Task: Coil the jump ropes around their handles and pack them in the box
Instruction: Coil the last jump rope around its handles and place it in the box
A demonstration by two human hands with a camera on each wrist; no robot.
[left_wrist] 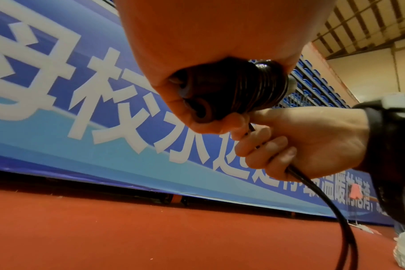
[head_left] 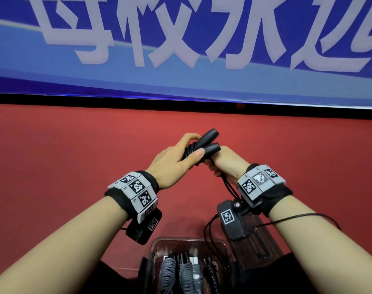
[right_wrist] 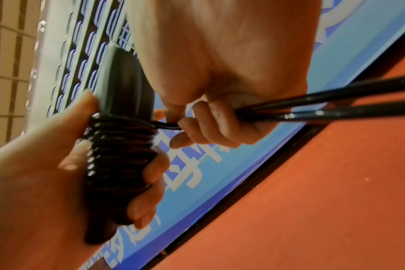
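Note:
Two black jump-rope handles (head_left: pixel 209 142) lie side by side, held up over the red floor. My left hand (head_left: pixel 176 158) grips them around the black cord coiled in tight turns (right_wrist: pixel 120 146) on their lower part. My right hand (head_left: pixel 223 164) holds the loose doubled cord (right_wrist: pixel 312 107) in its curled fingers, just right of the handles. The cord (left_wrist: pixel 324 197) hangs down from that fist toward the floor. A clear plastic box (head_left: pixel 159 242) stands at the bottom of the head view, with several coiled grey and black ropes inside.
A blue banner (head_left: pixel 181 49) with white characters runs along the far edge of the red floor (head_left: pixel 74 155). A brownish clear lid (head_left: pixel 263 238) lies right of the box, under my right wrist. Blue stadium seats (left_wrist: pixel 317 85) show beyond the banner.

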